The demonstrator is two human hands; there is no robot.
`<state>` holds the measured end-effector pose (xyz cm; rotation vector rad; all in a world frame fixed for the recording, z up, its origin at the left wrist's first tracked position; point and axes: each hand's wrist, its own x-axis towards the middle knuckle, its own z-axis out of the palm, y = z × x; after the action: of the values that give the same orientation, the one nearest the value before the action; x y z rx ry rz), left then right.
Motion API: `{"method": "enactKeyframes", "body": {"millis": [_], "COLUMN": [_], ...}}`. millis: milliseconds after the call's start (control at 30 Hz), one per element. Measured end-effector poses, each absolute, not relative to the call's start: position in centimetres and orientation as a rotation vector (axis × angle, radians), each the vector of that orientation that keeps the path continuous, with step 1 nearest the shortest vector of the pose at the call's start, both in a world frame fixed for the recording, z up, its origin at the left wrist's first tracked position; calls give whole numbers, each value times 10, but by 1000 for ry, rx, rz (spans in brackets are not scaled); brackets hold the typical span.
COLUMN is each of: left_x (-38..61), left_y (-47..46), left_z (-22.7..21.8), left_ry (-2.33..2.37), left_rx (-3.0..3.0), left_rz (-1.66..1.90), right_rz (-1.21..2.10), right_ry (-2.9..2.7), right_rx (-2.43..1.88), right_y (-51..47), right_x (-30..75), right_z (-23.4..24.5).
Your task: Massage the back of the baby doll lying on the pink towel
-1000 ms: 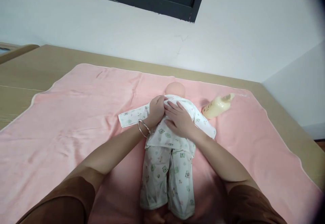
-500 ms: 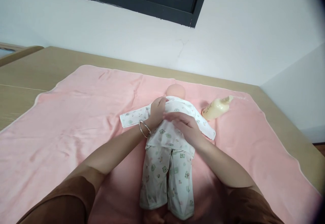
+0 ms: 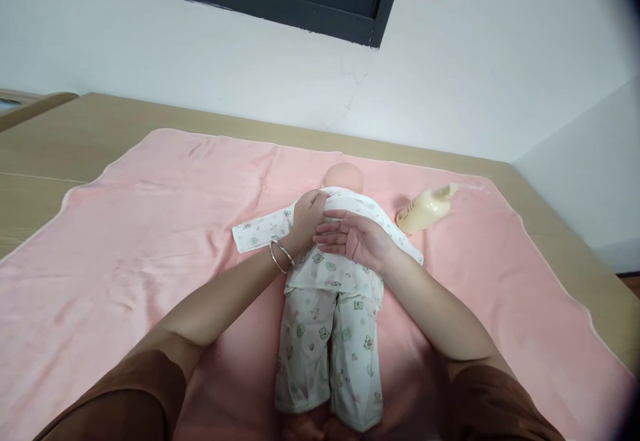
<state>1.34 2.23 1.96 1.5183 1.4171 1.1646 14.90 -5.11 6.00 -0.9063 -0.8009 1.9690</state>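
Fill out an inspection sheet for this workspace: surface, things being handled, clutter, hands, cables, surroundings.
Surface: pink blanket, creased, spread over a wood-coloured tabletop.
Things being handled: doll in white printed clothes, lying with its head away from the person; face not visible.
Clutter: pale yellow bottle on the blanket, close to the doll's sleeve on the picture's right.
Hands: left hand on the doll's top, grip unclear; right hand open, palm up, over the doll's top.
Cables: nothing seen.
Surroundings: white wall behind, with a dark window frame.

Top [image 3: 330, 266] & trousers [image 3: 305, 354] wht w/ grn prints, blanket [image 3: 170, 221] pink, bottle [image 3: 423, 212] pale yel.
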Motion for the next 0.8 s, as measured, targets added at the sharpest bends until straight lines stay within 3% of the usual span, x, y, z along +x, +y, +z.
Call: {"method": "enactKeyframes", "body": {"millis": [267,333,567,667,800], "left_x": [3,1,6,7,6], "left_y": [20,8,-29,-12,13], "left_z": [40,51,59,49,39], "left_ry": [1361,1350,1502,1450,1420], "left_rx": [2050,2267,2614,2601,2521], "left_rz": [860,735,467,447,466], "right_rz": [1972,1771,427,210,198], "right_ry": [-850,-979,-1758,-2022,-2103], "right_rx": [-1006,-1104,-1532,-1610,-1853], "right_y": [-47,-47,-39,-33,-26], "right_x": [159,165,180,180,178], "right_z": [68,69,52,44,42]}}
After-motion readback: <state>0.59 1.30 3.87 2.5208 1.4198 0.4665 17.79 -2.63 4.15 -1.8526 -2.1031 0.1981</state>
